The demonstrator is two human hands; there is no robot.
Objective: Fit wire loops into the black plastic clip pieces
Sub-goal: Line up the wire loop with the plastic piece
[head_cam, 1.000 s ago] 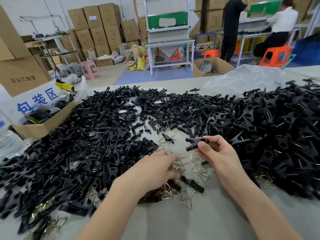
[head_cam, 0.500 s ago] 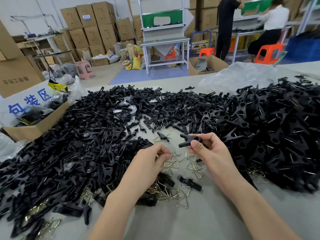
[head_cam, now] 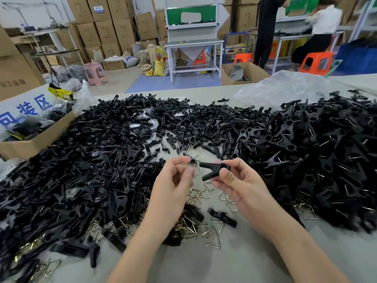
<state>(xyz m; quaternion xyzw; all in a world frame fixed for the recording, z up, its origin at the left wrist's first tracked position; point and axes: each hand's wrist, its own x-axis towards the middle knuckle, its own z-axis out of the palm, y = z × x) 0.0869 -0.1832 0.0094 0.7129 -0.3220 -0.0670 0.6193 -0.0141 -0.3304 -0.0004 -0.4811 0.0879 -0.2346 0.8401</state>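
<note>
My right hand point(head_cam: 240, 184) pinches a black plastic clip point(head_cam: 214, 170), its two jaws spread toward the left. My left hand point(head_cam: 175, 180) pinches a triangular wire loop point(head_cam: 195, 166) right at the clip's open end, a few centimetres above the table. Under the hands lies a scatter of loose wire loops point(head_cam: 206, 223) and one single clip piece point(head_cam: 222, 217). A big heap of loose black clip pieces point(head_cam: 81, 170) fills the left side. A heap of clips with wire in them point(head_cam: 318, 164) fills the right.
The grey table point(head_cam: 224, 262) shows bare surface near me. A cardboard box point(head_cam: 30, 144) with packaged goods stands at the left edge. A crumpled clear plastic bag point(head_cam: 285, 88) lies at the back right. Two persons work at benches far behind.
My left hand rose from the loop pile with a wire loop and came up to the clip. My right hand turned the clip toward it and moved slightly left.
</note>
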